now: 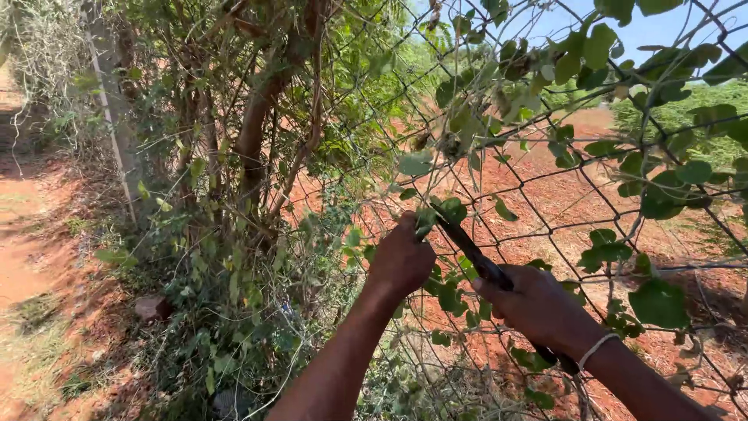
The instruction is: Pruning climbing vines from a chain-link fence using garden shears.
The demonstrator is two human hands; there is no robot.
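Our right hand [538,306] is clenched around the handle of a dark, long-bladed cutting tool [477,256], whose blade slants up and left to the vine. Our left hand [400,259] pinches a green vine stem [427,221] right at the blade's tip, fingers closed on it. Both hands work against a chain-link wire fence [561,226] overgrown with leafy creepers [654,187]. Left of the fence stand thin brown trunks [257,125] and a pale fence post [109,101]; red bare soil [23,257] lies beyond.
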